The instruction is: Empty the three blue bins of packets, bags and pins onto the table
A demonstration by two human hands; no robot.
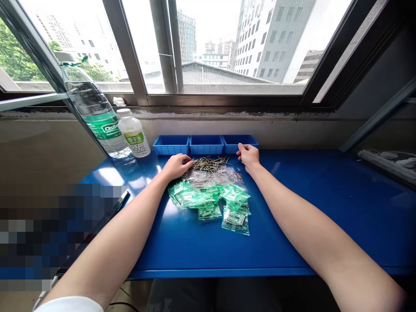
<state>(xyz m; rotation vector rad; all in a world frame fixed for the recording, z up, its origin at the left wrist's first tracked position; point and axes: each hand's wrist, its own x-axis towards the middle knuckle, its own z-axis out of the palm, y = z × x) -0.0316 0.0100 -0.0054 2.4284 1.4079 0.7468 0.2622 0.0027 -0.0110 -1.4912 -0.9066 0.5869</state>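
My left hand (178,166) rests at the left edge of a loose pile of screws (209,164), its fingers loosely bent and a small gap showing between thumb and forefinger. My right hand (249,157) is closed in a pinch in front of the right blue bin (230,148); whatever its fingertips hold, if anything, is too small to make out. Nearer to me than the screws lie clear plastic bags (201,178). Several green-tinted bags (191,197) overlap in front of them, and one clear packet (235,220) with pale pieces inside lies closest to me.
Left bin (170,149) and middle bin (206,149) stand in a row with the right one near the wall. A white bottle (134,134) and a large water bottle (97,117) stand at the back left. A dark flat device (118,203) lies along the left edge.
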